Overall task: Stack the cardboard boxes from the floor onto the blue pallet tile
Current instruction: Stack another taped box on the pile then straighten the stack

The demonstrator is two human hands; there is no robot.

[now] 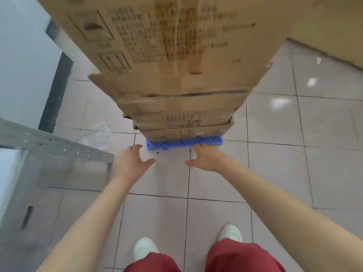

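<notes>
A tall stack of brown cardboard boxes (176,75) rises toward me from the blue pallet tile (184,143), which lies flat on the tiled floor. The top box fills the upper part of the head view and carries dark printed text. My left hand (130,163) hangs open in the air in front of the stack, low in the view near the tile's left corner. My right hand (206,158) is open too, fingers spread, in line with the tile's front edge. Neither hand holds anything; whether the right fingertips touch the tile I cannot tell.
A grey metal shelf frame (59,146) juts in from the left. Crumpled clear plastic (98,134) lies on the floor beside the stack. A pale wall with a dark base strip (57,91) runs at left. My white shoes (145,248) stand on the tiles below.
</notes>
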